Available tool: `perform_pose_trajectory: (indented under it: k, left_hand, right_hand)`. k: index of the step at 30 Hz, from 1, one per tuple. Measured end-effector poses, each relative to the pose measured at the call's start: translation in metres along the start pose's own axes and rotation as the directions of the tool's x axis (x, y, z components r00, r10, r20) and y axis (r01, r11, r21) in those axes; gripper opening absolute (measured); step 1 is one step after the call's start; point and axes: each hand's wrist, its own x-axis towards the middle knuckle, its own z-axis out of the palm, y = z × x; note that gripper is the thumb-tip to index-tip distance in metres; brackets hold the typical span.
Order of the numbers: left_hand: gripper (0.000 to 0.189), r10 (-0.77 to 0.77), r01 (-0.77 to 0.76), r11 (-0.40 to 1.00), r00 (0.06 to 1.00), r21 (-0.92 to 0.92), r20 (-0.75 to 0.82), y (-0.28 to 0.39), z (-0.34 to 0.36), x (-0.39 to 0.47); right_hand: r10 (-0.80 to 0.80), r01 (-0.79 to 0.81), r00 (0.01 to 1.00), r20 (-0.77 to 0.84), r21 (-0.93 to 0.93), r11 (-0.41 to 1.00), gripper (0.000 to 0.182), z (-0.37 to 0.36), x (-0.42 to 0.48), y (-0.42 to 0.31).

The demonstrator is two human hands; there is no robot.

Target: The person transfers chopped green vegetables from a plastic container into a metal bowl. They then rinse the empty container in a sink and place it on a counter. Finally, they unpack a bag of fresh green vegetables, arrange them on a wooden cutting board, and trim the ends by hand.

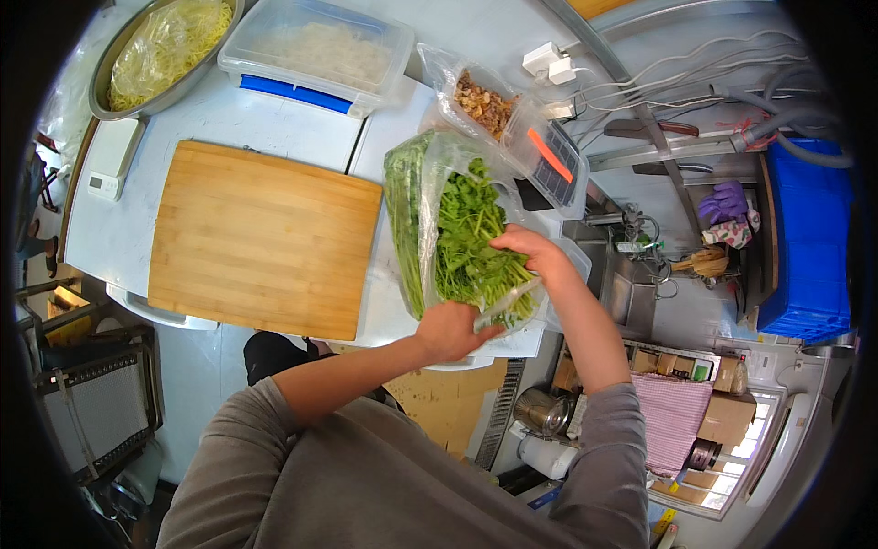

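Note:
A bunch of leafy green herbs [470,233], with the look of cilantro, lies inside an opened clear plastic bag [431,206] on the white table. My right hand [538,250] grips the stems at the right side of the bunch. At the bag's near edge, my left hand [456,333] holds the plastic, its thumb pointing right. More long green vegetables [406,219] show through the plastic on the left of the bunch. A bamboo cutting board [264,240] lies flat just left of the bag.
Behind the board stand a lidded clear plastic box [315,55], a metal bowl of yellow noodles [164,55] and a white digital scale [115,158]. Dried brown pieces [483,103] fill a bag by a clear container [549,165]. Right of the table is a metal sink [631,295].

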Motion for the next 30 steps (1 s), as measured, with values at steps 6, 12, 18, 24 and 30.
perform_pose_trajectory:
  k: [6,12,18,24,30]
  left_hand:
    - [0.027,0.480,-0.557,0.797,0.819,0.234,0.314,0.060,0.025,-0.026]
    - [0.027,0.471,-0.519,0.810,0.853,0.273,0.224,0.043,0.009,-0.044]
    - [0.018,0.393,-0.388,0.915,0.919,0.109,-0.034,0.027,-0.041,-0.019]
    - [0.015,0.288,-0.292,0.825,0.954,0.484,0.085,0.005,-0.049,0.038]
    - [0.016,-0.121,-0.009,0.796,0.978,0.605,0.173,-0.027,-0.079,0.038]
  right_hand:
    - [0.059,-0.059,0.998,0.009,-0.060,0.996,0.026,0.025,0.012,-0.011]
    - [-0.075,0.072,0.996,0.045,0.061,0.996,0.027,-0.011,-0.030,-0.048]
    - [-0.067,0.067,0.998,-0.002,0.024,0.997,0.023,-0.024,-0.086,-0.063]
    - [-0.087,0.075,0.993,-0.079,-0.143,0.987,0.025,-0.029,-0.096,-0.069]
    - [-0.064,0.054,0.998,-0.015,-0.358,0.932,0.022,-0.056,-0.109,-0.059]
